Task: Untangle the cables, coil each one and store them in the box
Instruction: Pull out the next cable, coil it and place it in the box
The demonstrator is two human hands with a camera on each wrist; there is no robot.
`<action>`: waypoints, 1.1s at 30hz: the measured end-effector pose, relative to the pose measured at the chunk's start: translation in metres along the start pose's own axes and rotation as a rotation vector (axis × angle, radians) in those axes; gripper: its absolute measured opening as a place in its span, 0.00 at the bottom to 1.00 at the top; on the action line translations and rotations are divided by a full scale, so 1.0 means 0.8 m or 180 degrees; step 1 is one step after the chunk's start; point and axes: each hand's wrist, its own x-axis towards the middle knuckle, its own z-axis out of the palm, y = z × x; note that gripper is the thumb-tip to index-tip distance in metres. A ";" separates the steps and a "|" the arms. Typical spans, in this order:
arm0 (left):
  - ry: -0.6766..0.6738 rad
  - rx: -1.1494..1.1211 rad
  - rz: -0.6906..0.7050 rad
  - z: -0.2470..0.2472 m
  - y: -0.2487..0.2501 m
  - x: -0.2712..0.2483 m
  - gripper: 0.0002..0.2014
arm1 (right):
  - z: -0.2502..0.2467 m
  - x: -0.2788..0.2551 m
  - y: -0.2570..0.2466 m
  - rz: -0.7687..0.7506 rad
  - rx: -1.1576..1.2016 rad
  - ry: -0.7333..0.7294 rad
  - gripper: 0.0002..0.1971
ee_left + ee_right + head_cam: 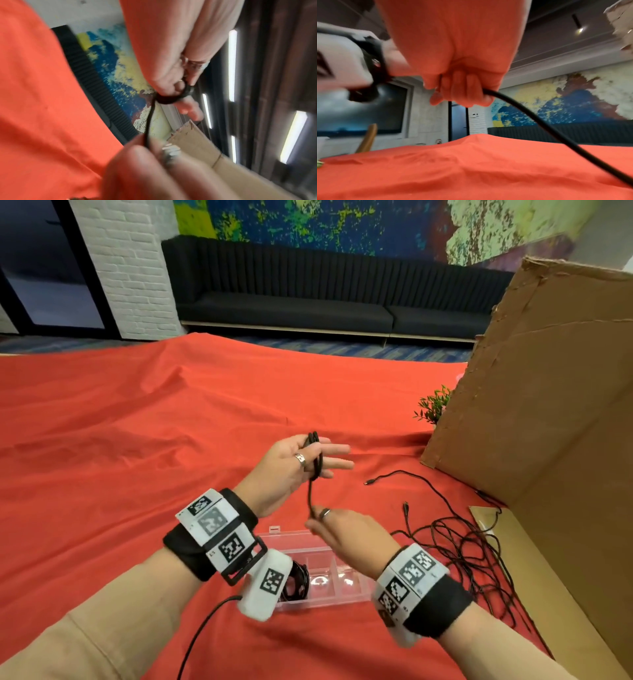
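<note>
A black cable (pixel 317 455) is wound in small loops around the fingers of my left hand (pixel 301 463), held above the red cloth. In the left wrist view the thumb presses that coil (pixel 169 99) against the fingers. One strand (pixel 310 494) drops from the coil to my right hand (pixel 337 529), which pinches it just below. In the right wrist view the cable (pixel 539 121) leaves the curled fingers (pixel 462 93) and runs down to the right. A clear plastic box (pixel 342 599) lies open under my wrists, with a coiled black cable (pixel 298 580) in its left compartment.
A tangle of thin black cables (pixel 462 559) lies on the red cloth (pixel 137 440) to the right of the box. A tall cardboard sheet (pixel 548 405) stands at the right, with a small green plant (pixel 433 405) beside it. A dark sofa (pixel 308 302) lines the far wall.
</note>
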 end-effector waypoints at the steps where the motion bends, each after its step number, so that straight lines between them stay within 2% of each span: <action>1: 0.0036 0.0554 0.0045 -0.004 -0.009 0.003 0.09 | -0.001 -0.003 -0.007 -0.0122 -0.0058 -0.0023 0.16; 3: -0.0077 0.1961 -0.0080 -0.020 -0.022 0.002 0.10 | -0.017 -0.007 -0.005 -0.0170 -0.0310 0.0244 0.17; 4: -0.0220 0.2421 -0.0242 -0.029 -0.025 0.000 0.11 | -0.027 -0.007 0.002 -0.0100 -0.0346 0.0497 0.17; 5: -0.0420 0.2502 -0.0454 -0.034 -0.025 -0.003 0.11 | -0.037 -0.007 0.013 0.0015 -0.0303 0.0758 0.18; 7: -0.0895 0.1891 -0.0902 -0.032 -0.022 -0.011 0.14 | -0.050 -0.005 0.035 0.0349 -0.0147 0.1235 0.19; 9: -0.1305 0.1138 -0.1276 -0.021 -0.015 -0.018 0.18 | -0.050 0.001 0.047 0.0702 -0.0093 0.1476 0.17; 10: -0.1454 0.0808 -0.1348 -0.016 -0.012 -0.020 0.19 | -0.045 0.005 0.048 0.0772 -0.0129 0.1515 0.17; 12: -0.1561 0.0158 -0.1219 -0.007 -0.007 -0.023 0.16 | -0.031 0.013 0.043 0.0780 -0.0089 0.1447 0.17; 13: -0.1410 -0.0177 -0.1080 -0.003 -0.003 -0.022 0.14 | -0.024 0.014 0.039 0.0790 0.0062 0.1393 0.16; 15: -0.0708 -0.0738 -0.0736 0.002 0.004 -0.017 0.11 | -0.012 0.012 0.027 0.0766 0.0383 0.1319 0.14; 17: -0.0077 -0.1047 -0.0368 0.000 0.005 -0.010 0.11 | -0.004 0.004 0.012 0.0564 0.0397 0.1162 0.12; 18: 0.0073 -0.1082 -0.0219 -0.003 0.001 -0.006 0.12 | 0.000 0.000 0.004 0.0376 0.0324 0.1016 0.12; 20: 0.0171 -0.0678 -0.0016 -0.010 -0.009 0.001 0.11 | 0.007 -0.005 -0.009 -0.0054 -0.0007 0.0744 0.15; 22: 0.0150 0.0495 0.0065 -0.019 -0.019 0.000 0.08 | 0.007 -0.008 -0.011 -0.0417 -0.0403 0.0752 0.17; 24: -0.0091 0.1902 -0.0033 -0.027 -0.024 -0.005 0.08 | -0.004 -0.007 0.000 -0.0520 -0.0534 0.1237 0.16; 26: -0.0446 0.2506 -0.0287 -0.031 -0.026 -0.010 0.11 | -0.023 -0.003 0.019 -0.0393 -0.0611 0.1732 0.17; 28: -0.0680 0.2263 -0.0580 -0.029 -0.022 -0.013 0.14 | -0.039 0.000 0.030 -0.0190 -0.0608 0.1960 0.18; 30: -0.0763 0.1375 -0.0862 -0.024 -0.015 -0.014 0.18 | -0.043 0.005 0.037 0.0057 -0.0444 0.1993 0.20; 33: -0.0822 0.0092 -0.1009 -0.018 -0.002 -0.021 0.19 | -0.036 0.009 0.041 0.0356 -0.0131 0.1520 0.25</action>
